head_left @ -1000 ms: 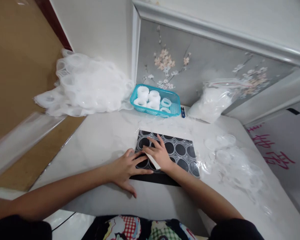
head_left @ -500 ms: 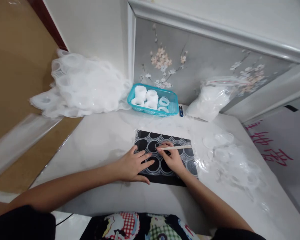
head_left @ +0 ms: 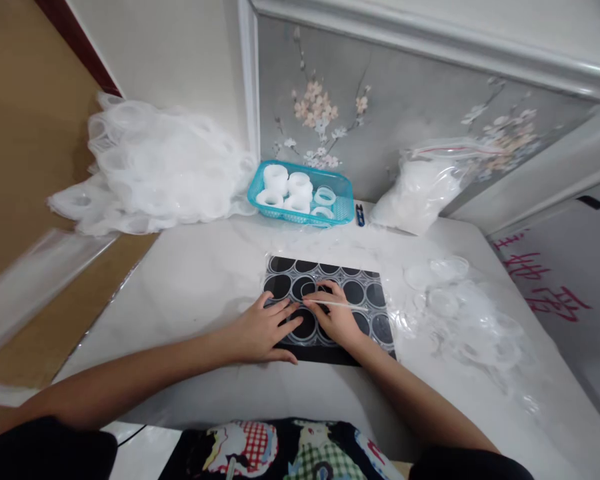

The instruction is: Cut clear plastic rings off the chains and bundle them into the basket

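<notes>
A black mat with rows of round recesses under a clear plastic sheet lies on the white table in front of me. My left hand rests flat on its left part, fingers spread. My right hand is closed on a thin pale stick that lies nearly level over the mat, pointing right.
A turquoise basket with white rings stands at the back by the wall. Small blue snips lie beside it. A bag of white pieces leans at the back right. Clear plastic cups are scattered right; crumpled plastic sheets are piled left.
My right hand turned the stick from lying under the palm to pointing right across the mat, then lowered it slightly. My left hand stayed flat on the mat's left part.
</notes>
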A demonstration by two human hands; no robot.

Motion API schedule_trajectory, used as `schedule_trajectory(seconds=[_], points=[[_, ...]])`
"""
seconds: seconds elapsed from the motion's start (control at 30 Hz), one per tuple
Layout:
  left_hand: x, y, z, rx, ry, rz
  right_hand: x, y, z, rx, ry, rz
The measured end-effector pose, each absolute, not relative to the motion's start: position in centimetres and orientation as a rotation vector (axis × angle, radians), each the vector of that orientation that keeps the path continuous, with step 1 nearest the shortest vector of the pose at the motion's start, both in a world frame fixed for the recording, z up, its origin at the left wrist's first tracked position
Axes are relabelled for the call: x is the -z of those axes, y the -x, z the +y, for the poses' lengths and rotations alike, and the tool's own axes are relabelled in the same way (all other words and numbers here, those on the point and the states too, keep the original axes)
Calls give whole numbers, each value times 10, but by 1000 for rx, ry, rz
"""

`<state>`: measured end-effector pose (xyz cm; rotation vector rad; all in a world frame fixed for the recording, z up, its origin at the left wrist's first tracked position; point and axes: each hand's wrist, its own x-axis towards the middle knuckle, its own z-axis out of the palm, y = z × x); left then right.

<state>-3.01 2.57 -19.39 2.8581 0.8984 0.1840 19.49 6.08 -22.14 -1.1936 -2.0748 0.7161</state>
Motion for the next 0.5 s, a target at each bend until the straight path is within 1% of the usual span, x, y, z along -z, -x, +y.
schedule_trajectory(seconds=[0.3, 0.43, 0.5], points=[[196, 33, 24, -154, -2798, 913, 222, -196, 61, -773, 1227, -2045], [196, 33, 25, -154, -2739, 919, 223, -197, 63, -740, 1213, -2062], [196, 34, 25, -155, -2702, 920, 223, -197, 62, -670, 1189, -2097]])
